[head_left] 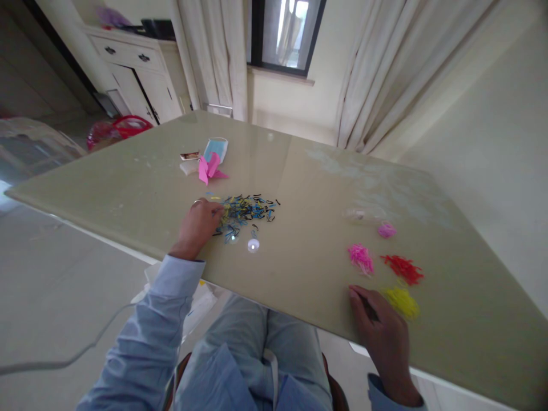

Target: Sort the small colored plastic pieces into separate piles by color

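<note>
My left hand (201, 224), a ring on one finger, rests with curled fingers at the left side of a mixed pile of small blue, black and yellow rubber bands (246, 210). Its fingertips are partly hidden among them. Over the table's near edge at the right, my right hand (381, 319) has thumb and finger pinched together; anything held between them is too small to make out. Just beyond it lies a yellow heap of bands (401, 301). Farther off are a bright pink heap (361, 258), a red heap (403, 269) and a smaller mauve-pink heap (386, 229).
A clear plastic piece (359, 214) lies behind the coloured heaps. Toward the table's far left are a blue face mask (216, 149), a folded pink paper (209, 168) and a small brown packet (190, 155). Light reflects off the glossy tabletop (299, 188).
</note>
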Demonstrator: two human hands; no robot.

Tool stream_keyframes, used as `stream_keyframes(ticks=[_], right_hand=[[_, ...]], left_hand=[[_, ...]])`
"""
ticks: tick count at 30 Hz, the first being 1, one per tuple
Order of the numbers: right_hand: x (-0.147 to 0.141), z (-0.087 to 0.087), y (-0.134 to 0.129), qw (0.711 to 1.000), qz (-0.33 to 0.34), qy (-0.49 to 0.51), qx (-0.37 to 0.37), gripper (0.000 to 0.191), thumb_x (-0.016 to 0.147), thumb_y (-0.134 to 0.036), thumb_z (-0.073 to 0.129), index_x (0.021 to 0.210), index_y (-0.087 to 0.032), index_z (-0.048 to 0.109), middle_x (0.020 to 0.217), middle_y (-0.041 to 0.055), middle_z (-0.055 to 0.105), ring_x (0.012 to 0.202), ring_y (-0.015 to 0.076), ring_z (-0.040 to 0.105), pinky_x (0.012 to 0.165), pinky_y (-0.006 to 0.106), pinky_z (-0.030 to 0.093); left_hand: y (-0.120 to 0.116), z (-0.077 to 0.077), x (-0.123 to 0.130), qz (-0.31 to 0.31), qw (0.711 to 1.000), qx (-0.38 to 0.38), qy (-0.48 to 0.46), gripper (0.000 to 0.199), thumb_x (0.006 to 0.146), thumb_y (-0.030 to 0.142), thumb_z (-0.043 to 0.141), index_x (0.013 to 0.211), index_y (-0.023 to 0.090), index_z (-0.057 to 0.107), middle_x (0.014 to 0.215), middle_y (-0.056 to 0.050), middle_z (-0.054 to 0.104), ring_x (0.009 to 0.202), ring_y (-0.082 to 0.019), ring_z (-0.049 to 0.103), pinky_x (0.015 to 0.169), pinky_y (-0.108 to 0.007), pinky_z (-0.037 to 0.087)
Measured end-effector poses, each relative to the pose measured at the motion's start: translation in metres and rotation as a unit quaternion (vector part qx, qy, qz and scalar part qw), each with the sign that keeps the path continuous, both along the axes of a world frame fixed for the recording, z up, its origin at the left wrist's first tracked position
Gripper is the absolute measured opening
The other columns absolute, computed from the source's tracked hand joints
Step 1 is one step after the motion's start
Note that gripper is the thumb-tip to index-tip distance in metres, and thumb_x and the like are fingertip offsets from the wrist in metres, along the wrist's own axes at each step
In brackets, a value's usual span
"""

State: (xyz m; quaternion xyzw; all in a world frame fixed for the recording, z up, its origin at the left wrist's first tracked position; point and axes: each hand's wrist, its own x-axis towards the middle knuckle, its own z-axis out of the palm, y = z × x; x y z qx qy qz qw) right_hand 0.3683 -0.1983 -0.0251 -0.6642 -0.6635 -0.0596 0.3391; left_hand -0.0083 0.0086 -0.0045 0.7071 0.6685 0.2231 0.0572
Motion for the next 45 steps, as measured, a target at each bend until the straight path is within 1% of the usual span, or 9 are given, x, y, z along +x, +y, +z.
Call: stream_keyframes(ticks=[6, 13, 17, 23, 27, 30, 35, 37, 45], right_hand=[[-0.001, 0.000, 0.000, 1.000, -0.006, -0.021, 0.004, 0.034, 0.099, -0.043, 0.050, 0.089, -0.018, 0.072, 0.079, 0.0049, 0.074, 0.065, 0.0161, 0.068, 0.062, 0.026, 0.050], [-0.001, 0.000, 0.001, 0.999, -0.006, -0.032, 0.000, 0.035, 0.100, -0.043, 0.050, 0.090, -0.018, 0.072, 0.079, 0.0042, 0.073, 0.064, 0.0156, 0.068, 0.062, 0.026, 0.050], [-0.002, 0.000, 0.002, 1.000, -0.004, -0.030, 0.004, 0.033, 0.099, -0.042, 0.051, 0.090, -0.017, 0.072, 0.079, 0.0045, 0.073, 0.064, 0.0151, 0.067, 0.062, 0.025, 0.049], [-0.001, -0.001, 0.001, 1.000, -0.004, -0.031, 0.005, 0.033, 0.099, -0.041, 0.051, 0.090, -0.017, 0.072, 0.077, 0.0037, 0.072, 0.063, 0.0143, 0.066, 0.063, 0.025, 0.049], [-0.003, 0.001, 0.000, 1.000, -0.008, -0.027, 0.002, 0.034, 0.099, -0.042, 0.051, 0.089, -0.017, 0.072, 0.076, 0.0034, 0.072, 0.062, 0.0141, 0.065, 0.061, 0.025, 0.048], [-0.004, 0.002, 0.001, 1.000, -0.013, -0.023, -0.004, 0.035, 0.099, -0.043, 0.050, 0.089, -0.017, 0.072, 0.076, 0.0036, 0.072, 0.062, 0.0144, 0.066, 0.061, 0.025, 0.048], [-0.004, 0.002, 0.000, 1.000, -0.016, -0.017, -0.008, 0.034, 0.099, -0.041, 0.050, 0.089, -0.017, 0.072, 0.077, 0.0047, 0.073, 0.064, 0.0152, 0.066, 0.062, 0.026, 0.049], [-0.005, 0.002, 0.000, 1.000, -0.019, -0.011, -0.011, 0.033, 0.099, -0.040, 0.050, 0.089, -0.017, 0.072, 0.078, 0.0049, 0.073, 0.063, 0.0152, 0.066, 0.061, 0.026, 0.049], [-0.008, 0.005, -0.001, 0.999, -0.022, 0.021, -0.024, 0.027, 0.097, -0.036, 0.052, 0.089, -0.019, 0.071, 0.074, 0.0032, 0.070, 0.061, 0.0142, 0.062, 0.061, 0.026, 0.048]], left_hand=[[-0.003, -0.003, -0.004, 0.000, 0.995, 0.053, -0.080, 0.031, 0.086, 0.028, 0.051, 0.096, 0.014, 0.077, 0.099, -0.013, 0.075, 0.086, -0.025, 0.068, 0.084, -0.035, 0.052], [-0.011, 0.000, -0.004, 0.031, 0.985, 0.051, -0.160, 0.030, 0.086, 0.034, 0.055, 0.099, 0.017, 0.076, 0.090, -0.007, 0.077, 0.068, -0.018, 0.066, 0.072, -0.028, 0.051], [-0.013, -0.001, -0.006, 0.024, 0.986, 0.069, -0.149, 0.028, 0.084, 0.033, 0.056, 0.097, 0.017, 0.075, 0.091, -0.007, 0.076, 0.066, -0.018, 0.064, 0.071, -0.029, 0.051], [-0.015, 0.004, -0.010, -0.024, 0.990, 0.100, -0.100, 0.032, 0.086, 0.028, 0.051, 0.101, 0.014, 0.076, 0.099, -0.012, 0.074, 0.073, -0.021, 0.065, 0.077, -0.033, 0.051], [-0.022, 0.011, -0.004, -0.017, 0.971, 0.089, -0.219, 0.029, 0.084, 0.033, 0.059, 0.098, 0.015, 0.076, 0.097, -0.010, 0.075, 0.073, -0.019, 0.066, 0.074, -0.031, 0.052], [-0.034, 0.015, 0.011, -0.008, 0.919, 0.037, -0.393, 0.027, 0.077, 0.036, 0.072, 0.095, 0.016, 0.077, 0.087, -0.006, 0.075, 0.069, -0.016, 0.065, 0.065, -0.027, 0.052], [-0.062, 0.022, 0.045, -0.045, 0.757, -0.072, -0.648, 0.025, 0.066, 0.029, 0.085, 0.086, 0.018, 0.075, 0.077, -0.002, 0.073, 0.067, -0.013, 0.067, 0.060, -0.022, 0.053], [-0.073, 0.024, 0.059, -0.053, 0.711, -0.101, -0.694, 0.024, 0.066, 0.026, 0.086, 0.085, 0.018, 0.075, 0.077, -0.001, 0.073, 0.068, -0.012, 0.068, 0.061, -0.020, 0.054], [-0.103, 0.032, 0.119, -0.088, 0.586, -0.230, -0.772, 0.025, 0.062, 0.022, 0.089, 0.081, 0.019, 0.073, 0.080, 0.000, 0.074, 0.072, -0.012, 0.071, 0.061, -0.019, 0.056]])
